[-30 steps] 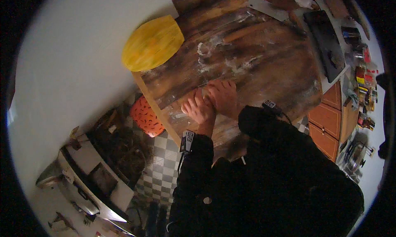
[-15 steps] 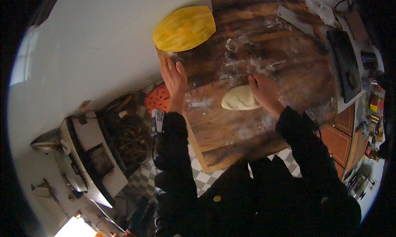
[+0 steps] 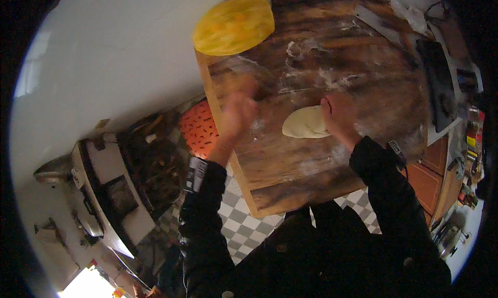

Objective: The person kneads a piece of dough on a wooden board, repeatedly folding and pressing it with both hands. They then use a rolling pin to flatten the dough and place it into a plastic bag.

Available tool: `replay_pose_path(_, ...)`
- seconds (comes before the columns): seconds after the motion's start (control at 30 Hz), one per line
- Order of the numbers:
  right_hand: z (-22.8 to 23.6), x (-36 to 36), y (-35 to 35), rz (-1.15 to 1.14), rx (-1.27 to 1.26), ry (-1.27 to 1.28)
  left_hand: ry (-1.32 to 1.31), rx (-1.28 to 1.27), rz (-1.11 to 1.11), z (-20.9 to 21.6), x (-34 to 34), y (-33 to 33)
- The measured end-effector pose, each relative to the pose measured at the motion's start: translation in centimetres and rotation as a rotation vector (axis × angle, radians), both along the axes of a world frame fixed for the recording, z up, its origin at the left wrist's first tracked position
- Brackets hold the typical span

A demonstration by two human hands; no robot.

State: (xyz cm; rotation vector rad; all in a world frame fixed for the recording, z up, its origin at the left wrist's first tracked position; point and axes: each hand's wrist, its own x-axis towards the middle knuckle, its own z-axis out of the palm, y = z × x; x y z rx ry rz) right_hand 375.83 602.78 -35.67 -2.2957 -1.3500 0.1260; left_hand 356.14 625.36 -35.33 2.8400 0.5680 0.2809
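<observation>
A pale, smooth oval lump of dough (image 3: 305,123) lies on the floured wooden board (image 3: 290,166). My right hand (image 3: 340,114) is at the right end of it, fingers curled around that end and covering it. A crease shows in the dough beside the fingers. Smeared by motion, my left hand (image 3: 239,111) hovers over the left part of the board, apart from the dough, and its fingers cannot be made out.
At the board's far left corner sits a yellow melon-shaped piece (image 3: 233,26). A pale flat blade (image 3: 376,23) lies far right, with a dark flat panel (image 3: 437,85) at the right edge. An orange patterned seat (image 3: 198,129) stands beside the board's left edge.
My left hand has come away from the board's left edge, moving right and nearer to me over the board. My right hand stays at the dough's right end.
</observation>
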Motion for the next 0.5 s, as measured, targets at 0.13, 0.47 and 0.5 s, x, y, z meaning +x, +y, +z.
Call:
replay_pose_path(0.13, -0.2, 0.3, 0.0, 0.005, 0.003, -0.023, -0.303, -0.033, 0.352, -3.2, 1.4, 3.0)
replay_pose_path(0.47, -0.3, 0.2, -0.4, 0.013, 0.036, -0.051, -0.257, 0.115, 0.547, -3.1, 3.0, 3.4)
replay_pose_path(0.5, -0.4, 0.2, -0.4, -0.011, 0.046, -0.05, -0.211, 0.126, 0.472, -2.7, 3.3, 3.7)
